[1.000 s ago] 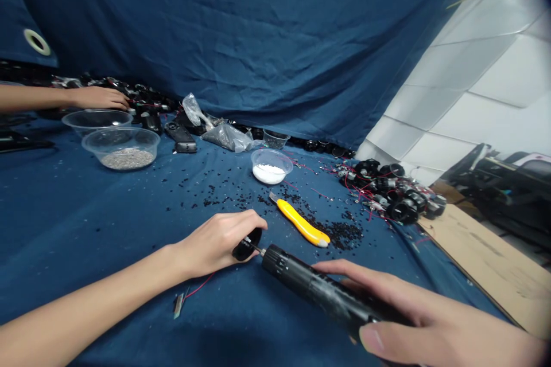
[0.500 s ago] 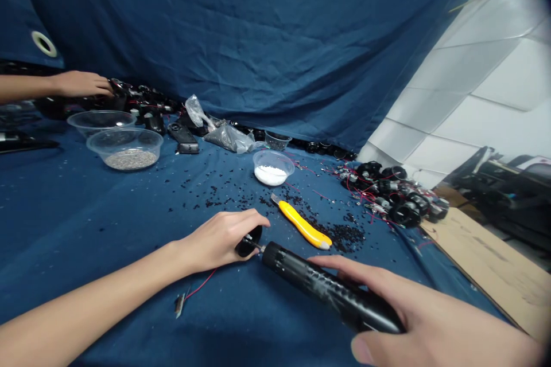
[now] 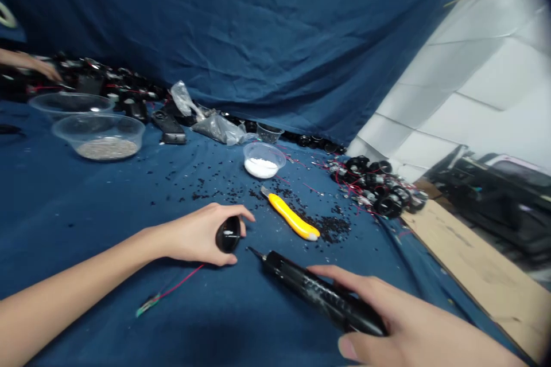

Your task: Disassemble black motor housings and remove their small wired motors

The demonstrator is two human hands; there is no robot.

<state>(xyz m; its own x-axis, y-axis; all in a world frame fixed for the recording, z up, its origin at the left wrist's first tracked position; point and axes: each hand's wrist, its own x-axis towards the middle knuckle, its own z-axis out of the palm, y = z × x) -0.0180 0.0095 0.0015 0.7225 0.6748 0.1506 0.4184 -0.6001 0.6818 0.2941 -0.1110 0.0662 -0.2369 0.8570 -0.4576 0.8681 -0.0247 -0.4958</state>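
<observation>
My left hand [image 3: 206, 235] is wrapped round a small black round housing [image 3: 228, 234], its open side turned to the right. From under that hand a red wire leads to a small circuit board [image 3: 147, 304] lying on the blue cloth. My right hand [image 3: 379, 315] grips a black electric screwdriver [image 3: 318, 287]. The screwdriver's bit points left at the housing and stands a little apart from it. Beyond the hands lies a yellow utility knife [image 3: 293, 217], its blade end towards the back.
A clear bowl of white bits [image 3: 263, 161] stands behind the knife, near scattered black screws [image 3: 331, 228]. Farther left are a bowl of small metal parts [image 3: 103, 140] and a plastic bag [image 3: 219, 128]. A co-worker's hand [image 3: 43, 67] reaches over black parts. Wired parts [image 3: 379, 183] are heaped right.
The screwdriver bit has come out of the black housing, and a gap now shows between them. My left hand has turned the housing's opening more into view. The whole view has shifted somewhat.
</observation>
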